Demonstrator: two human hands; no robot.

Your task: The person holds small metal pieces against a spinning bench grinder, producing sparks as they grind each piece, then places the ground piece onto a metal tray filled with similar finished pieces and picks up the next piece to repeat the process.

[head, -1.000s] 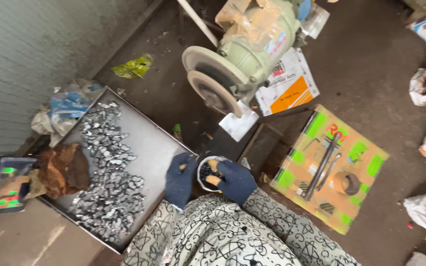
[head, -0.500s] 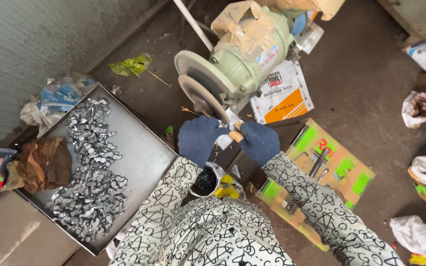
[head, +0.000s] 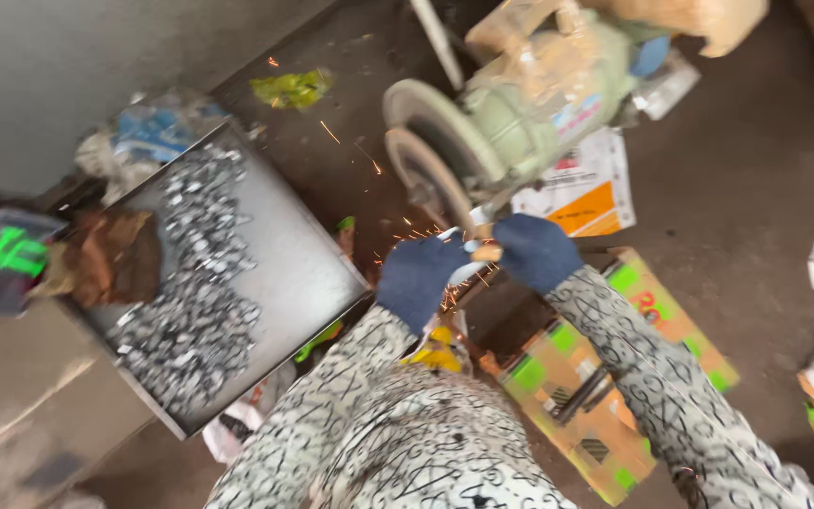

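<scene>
I see both gloved hands, left hand (head: 418, 279) and right hand (head: 536, 251), pinching one small metal piece (head: 476, 247) between them, pressed against the grinding wheel (head: 429, 177) just ahead; sparks (head: 398, 236) fly leftward.

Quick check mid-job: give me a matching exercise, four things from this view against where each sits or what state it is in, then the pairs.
1. round grey grinding wheel
2. pile of small silvery metal parts
3. crumpled brown cloth
4. flat cardboard box with green patches

A. heaped in the tray
B. on the floor under the right sleeve
C. throwing sparks
D. at the tray's left end

Pairs: 1-C, 2-A, 3-D, 4-B
</scene>
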